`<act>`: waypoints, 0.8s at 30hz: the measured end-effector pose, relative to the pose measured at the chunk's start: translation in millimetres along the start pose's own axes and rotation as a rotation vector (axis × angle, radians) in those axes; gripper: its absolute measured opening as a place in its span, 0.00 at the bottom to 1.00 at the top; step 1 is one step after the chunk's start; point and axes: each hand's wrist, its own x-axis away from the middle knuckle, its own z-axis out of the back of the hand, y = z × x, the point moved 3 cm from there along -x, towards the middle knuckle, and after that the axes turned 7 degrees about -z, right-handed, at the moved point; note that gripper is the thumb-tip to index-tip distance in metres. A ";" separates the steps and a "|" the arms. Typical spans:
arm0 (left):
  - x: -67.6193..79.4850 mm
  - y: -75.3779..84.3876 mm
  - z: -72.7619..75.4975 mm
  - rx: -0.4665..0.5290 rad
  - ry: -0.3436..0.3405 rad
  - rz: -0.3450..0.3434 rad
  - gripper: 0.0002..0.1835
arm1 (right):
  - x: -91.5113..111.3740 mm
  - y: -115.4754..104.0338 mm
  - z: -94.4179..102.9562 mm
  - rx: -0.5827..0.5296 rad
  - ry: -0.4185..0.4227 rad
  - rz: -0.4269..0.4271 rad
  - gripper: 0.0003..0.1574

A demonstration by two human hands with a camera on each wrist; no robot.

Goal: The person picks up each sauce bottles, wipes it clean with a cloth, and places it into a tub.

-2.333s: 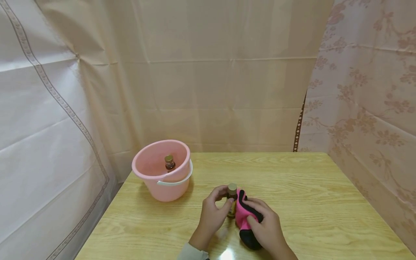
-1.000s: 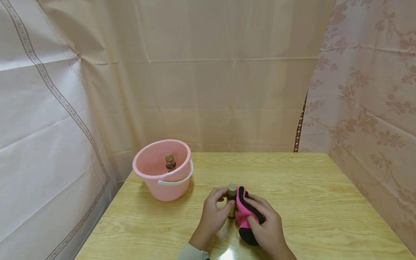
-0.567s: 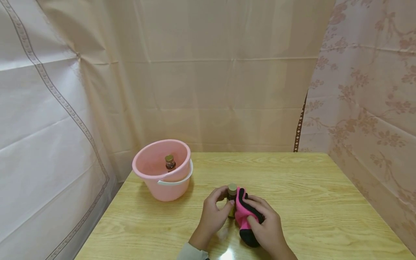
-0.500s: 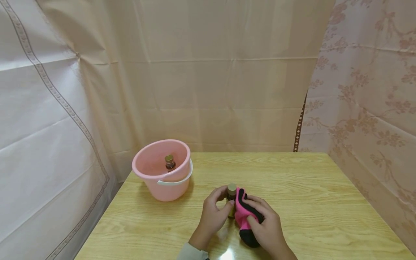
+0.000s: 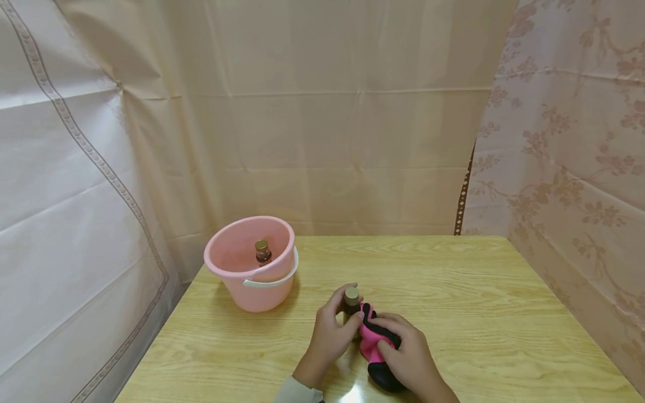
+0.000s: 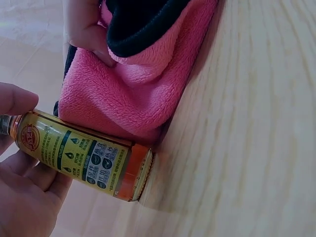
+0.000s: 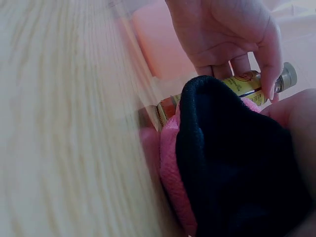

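Note:
A small glass bottle (image 6: 74, 153) with a gold cap and a yellow label stands near the table's front. My left hand (image 5: 330, 333) grips it around the neck and upper body, thumb on the near side. Pressed against the bottle's right side is a pink fleece cloth (image 5: 372, 341) with black edging and a black end. My right hand (image 5: 410, 352) pinches that cloth between thumb and fingers. In the left wrist view, the bottle's base sits right at the table surface and the cloth bunches along the label. From the right wrist, the cloth's black part hides much of the bottle.
A pink bucket (image 5: 257, 294) with a white handle (image 5: 274, 282) stands at the table's left. Inside it is another bottle (image 5: 262, 252) with a gold cap. The wood-grain table (image 5: 478, 302) is bordered by hanging curtains (image 5: 353, 140) at the back and sides.
The bottle's cap has shifted slightly left and nearer to me within my left hand. My right hand and the cloth have slid left and a little toward me.

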 end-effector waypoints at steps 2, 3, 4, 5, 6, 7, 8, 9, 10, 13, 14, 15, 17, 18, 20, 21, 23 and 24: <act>0.2 -0.4 -0.1 -0.001 -0.001 0.007 0.29 | 0.3 0.2 -0.1 0.001 0.004 -0.002 0.32; 0.2 -0.2 -0.2 -0.007 0.000 0.009 0.29 | 0.4 0.1 0.0 0.003 0.008 0.000 0.32; 0.3 -0.4 -0.1 -0.013 0.003 0.017 0.28 | 0.5 -0.1 0.2 0.005 0.013 0.005 0.32; 0.3 -0.3 0.0 -0.015 0.008 0.025 0.27 | 0.5 -0.2 0.3 0.010 0.019 0.010 0.33; 0.5 -0.1 0.3 -0.017 0.014 0.031 0.25 | 0.6 -0.4 0.5 0.013 0.025 0.014 0.33; 0.4 0.1 0.5 -0.018 0.021 0.037 0.23 | 0.6 -0.6 0.6 0.015 0.031 0.016 0.33; 0.3 0.3 0.7 -0.019 0.028 0.042 0.22 | 0.6 -0.8 0.8 0.017 0.038 0.020 0.33; 0.3 0.7 0.9 -0.019 0.034 0.050 0.21 | 0.6 -1.1 1.1 0.018 0.046 0.028 0.33; 0.4 0.5 1.1 -0.017 0.039 0.057 0.19 | 0.6 -1.3 1.3 0.016 0.050 0.030 0.33; 0.2 0.8 1.3 -0.020 0.057 0.049 0.17 | 0.9 -2.0 1.6 0.005 0.052 0.027 0.33; 0.1 1.0 1.4 -0.024 0.062 0.044 0.17 | 1.0 -2.2 1.7 0.003 0.052 0.024 0.33; 0.0 1.4 1.4 -0.029 0.069 0.037 0.16 | 1.1 -2.5 1.8 0.000 0.051 0.022 0.34; -0.4 1.8 1.5 -0.036 0.086 0.024 0.15 | 1.2 -3.1 1.9 -0.002 0.050 0.019 0.34; -0.6 2.3 1.6 -0.039 0.093 0.020 0.15 | 1.2 -3.3 2.0 -0.002 0.050 0.019 0.34; -1.0 3.2 1.9 -0.042 0.106 0.020 0.14 | 1.2 -3.7 2.2 0.000 0.052 0.018 0.34; -1.3 3.5 2.1 -0.042 0.113 0.021 0.14 | 1.1 -3.7 2.4 0.000 0.053 0.018 0.34; -2.1 4.5 2.4 -0.040 0.126 0.026 0.13 | 0.8 -3.7 2.5 0.001 0.054 0.019 0.34; -2.4 4.9 2.7 -0.042 0.131 0.025 0.13 | 0.7 -3.4 2.4 0.001 0.054 0.018 0.34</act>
